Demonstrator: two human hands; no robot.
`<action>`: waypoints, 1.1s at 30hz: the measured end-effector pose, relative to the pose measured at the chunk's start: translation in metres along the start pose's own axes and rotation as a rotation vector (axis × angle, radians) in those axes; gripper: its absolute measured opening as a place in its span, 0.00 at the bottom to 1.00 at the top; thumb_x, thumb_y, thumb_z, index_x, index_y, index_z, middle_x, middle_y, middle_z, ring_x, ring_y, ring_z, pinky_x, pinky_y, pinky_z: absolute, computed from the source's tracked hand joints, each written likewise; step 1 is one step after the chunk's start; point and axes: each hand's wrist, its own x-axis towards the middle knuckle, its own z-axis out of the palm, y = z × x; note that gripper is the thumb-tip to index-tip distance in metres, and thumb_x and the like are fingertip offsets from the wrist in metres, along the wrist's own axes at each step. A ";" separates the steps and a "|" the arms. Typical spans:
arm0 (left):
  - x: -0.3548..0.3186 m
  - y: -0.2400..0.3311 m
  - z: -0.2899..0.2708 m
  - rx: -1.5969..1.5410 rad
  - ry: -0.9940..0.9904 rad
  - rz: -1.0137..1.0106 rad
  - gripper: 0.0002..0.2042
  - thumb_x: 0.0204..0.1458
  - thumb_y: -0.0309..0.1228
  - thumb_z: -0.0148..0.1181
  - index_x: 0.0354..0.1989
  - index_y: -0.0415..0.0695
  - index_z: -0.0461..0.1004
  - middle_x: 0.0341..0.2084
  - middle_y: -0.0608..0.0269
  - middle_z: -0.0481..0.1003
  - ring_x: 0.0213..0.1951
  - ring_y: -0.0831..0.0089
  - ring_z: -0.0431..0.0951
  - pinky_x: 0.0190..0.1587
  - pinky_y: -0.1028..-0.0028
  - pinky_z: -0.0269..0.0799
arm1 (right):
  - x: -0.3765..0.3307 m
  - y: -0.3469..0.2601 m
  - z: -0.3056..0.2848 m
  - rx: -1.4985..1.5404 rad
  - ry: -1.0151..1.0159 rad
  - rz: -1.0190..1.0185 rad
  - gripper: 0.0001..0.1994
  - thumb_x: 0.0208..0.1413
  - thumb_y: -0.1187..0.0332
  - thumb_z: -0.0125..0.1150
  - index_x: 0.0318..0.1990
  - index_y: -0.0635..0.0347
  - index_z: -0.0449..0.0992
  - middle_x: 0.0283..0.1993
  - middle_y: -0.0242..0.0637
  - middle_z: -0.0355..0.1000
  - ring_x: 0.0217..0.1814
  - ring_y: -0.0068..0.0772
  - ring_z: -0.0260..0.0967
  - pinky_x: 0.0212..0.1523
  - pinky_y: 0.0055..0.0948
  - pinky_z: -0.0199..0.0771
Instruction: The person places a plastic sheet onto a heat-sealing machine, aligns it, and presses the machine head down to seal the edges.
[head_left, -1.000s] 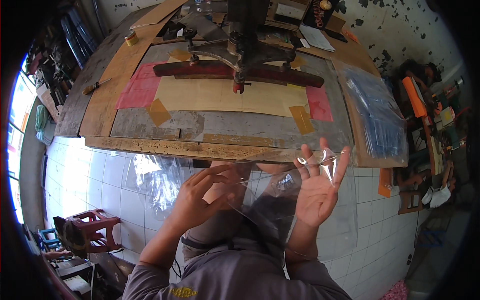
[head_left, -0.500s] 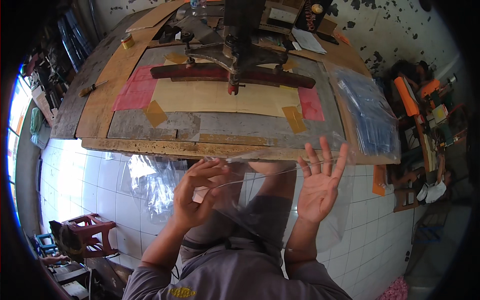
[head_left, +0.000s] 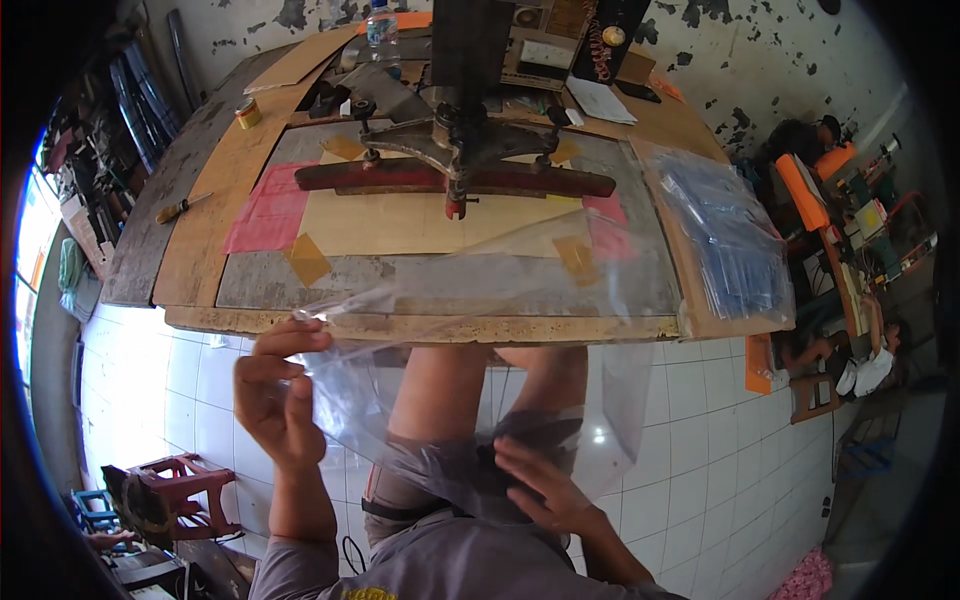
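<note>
Two hands hold a clear plastic bag: left hand fingers pinching its edge, right hand fingers spread flat beneath.

A wooden workbench stood just beyond the fingers, carrying a red-barred press, pink sheets, a screwdriver and stacked clear bags.

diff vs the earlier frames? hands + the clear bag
The right hand dropped from raised, fingers spread, to low under the clear plastic bag. The left hand keeps pinching the bag's left edge; the bag now reaches over the wooden table edge. The red squeegee bar is unchanged.
</note>
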 end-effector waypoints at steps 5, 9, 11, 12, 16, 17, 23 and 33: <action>0.010 -0.009 -0.018 0.080 -0.056 0.040 0.11 0.64 0.36 0.62 0.38 0.44 0.67 0.41 0.47 0.84 0.52 0.53 0.81 0.69 0.47 0.62 | -0.056 -0.036 -0.105 0.372 -0.540 0.216 0.24 0.68 0.59 0.65 0.65 0.64 0.76 0.63 0.49 0.77 0.64 0.44 0.77 0.65 0.39 0.76; 0.012 -0.005 -0.017 0.103 -0.142 0.117 0.12 0.63 0.36 0.64 0.36 0.45 0.67 0.38 0.49 0.84 0.51 0.54 0.82 0.67 0.47 0.63 | -0.049 -0.022 -0.137 0.428 0.399 -0.262 0.38 0.60 0.48 0.72 0.67 0.69 0.71 0.66 0.58 0.73 0.70 0.56 0.70 0.68 0.51 0.69; 0.013 0.000 -0.010 0.111 -0.166 0.160 0.12 0.63 0.37 0.64 0.35 0.47 0.68 0.36 0.52 0.85 0.49 0.55 0.83 0.65 0.47 0.65 | 0.019 -0.036 -0.148 -0.080 0.687 -0.239 0.47 0.54 0.43 0.75 0.72 0.68 0.65 0.71 0.60 0.68 0.78 0.59 0.59 0.75 0.56 0.56; 0.014 0.003 -0.012 0.112 -0.180 0.175 0.12 0.63 0.37 0.64 0.35 0.47 0.68 0.36 0.52 0.85 0.48 0.55 0.83 0.64 0.47 0.66 | 0.045 -0.033 -0.154 -0.263 0.660 -0.290 0.50 0.52 0.42 0.77 0.74 0.65 0.62 0.74 0.60 0.65 0.82 0.59 0.52 0.78 0.57 0.49; 0.014 0.011 -0.020 0.115 -0.207 0.201 0.11 0.62 0.37 0.65 0.35 0.47 0.69 0.34 0.54 0.86 0.45 0.55 0.84 0.63 0.48 0.68 | 0.115 -0.032 -0.162 -0.083 0.419 -0.611 0.47 0.52 0.43 0.77 0.73 0.61 0.66 0.76 0.57 0.63 0.85 0.58 0.47 0.80 0.57 0.45; 0.015 0.011 -0.022 0.096 -0.215 0.202 0.11 0.62 0.37 0.65 0.35 0.47 0.69 0.34 0.53 0.86 0.45 0.55 0.84 0.63 0.48 0.68 | 0.119 -0.038 -0.169 -0.080 0.309 -0.632 0.46 0.52 0.44 0.78 0.73 0.60 0.67 0.76 0.56 0.63 0.85 0.58 0.46 0.80 0.57 0.44; 0.010 0.006 -0.032 0.084 -0.251 0.142 0.11 0.61 0.37 0.65 0.35 0.47 0.69 0.33 0.52 0.86 0.44 0.55 0.84 0.62 0.48 0.68 | 0.129 -0.040 -0.169 -0.033 0.086 -0.589 0.29 0.53 0.53 0.79 0.57 0.61 0.81 0.62 0.48 0.79 0.67 0.48 0.75 0.66 0.47 0.70; 0.012 -0.021 -0.016 -0.015 -0.256 -0.180 0.08 0.62 0.31 0.65 0.37 0.43 0.71 0.33 0.51 0.84 0.43 0.59 0.84 0.59 0.55 0.73 | 0.112 -0.018 -0.160 0.128 0.225 -0.338 0.16 0.57 0.62 0.76 0.46 0.65 0.85 0.49 0.46 0.84 0.58 0.43 0.81 0.64 0.41 0.74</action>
